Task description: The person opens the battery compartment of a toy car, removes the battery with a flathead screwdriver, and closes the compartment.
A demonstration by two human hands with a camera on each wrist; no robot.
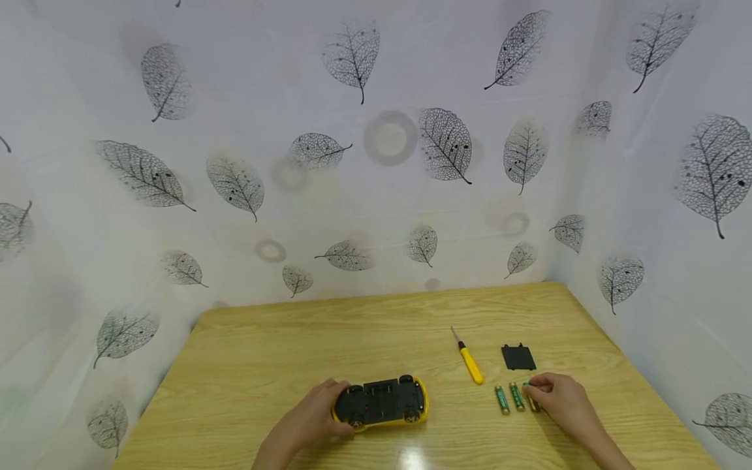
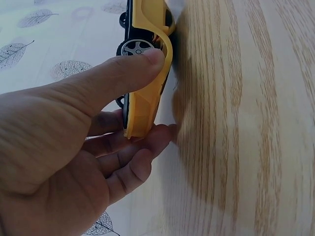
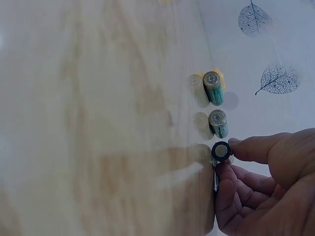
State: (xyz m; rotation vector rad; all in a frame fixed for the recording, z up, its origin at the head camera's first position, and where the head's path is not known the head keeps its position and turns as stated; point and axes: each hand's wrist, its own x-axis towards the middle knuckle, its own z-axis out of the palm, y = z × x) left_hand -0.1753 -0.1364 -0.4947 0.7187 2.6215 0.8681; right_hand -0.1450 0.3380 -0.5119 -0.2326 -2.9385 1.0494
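Observation:
A yellow toy car [image 1: 382, 401] lies upside down on the table, its black underside and an uncovered battery compartment [image 1: 382, 399] facing up. My left hand [image 1: 314, 414] grips one end of it, thumb along the near side by a wheel [image 2: 137, 47] and fingers round the end. Over on the right, my right hand [image 1: 564, 401] pinches a green battery [image 3: 221, 151] between thumb and fingers, close to the tabletop. Two more green batteries, one nearer [image 1: 516, 396] and one farther left [image 1: 502, 399], lie beside it in a row.
A yellow-handled screwdriver [image 1: 472, 365] lies between the car and the batteries, tip pointing away. Behind the batteries is a black battery cover [image 1: 518, 357]. A leaf-patterned white curtain [image 1: 376, 196] surrounds the back and sides of the wooden table [image 1: 264, 346].

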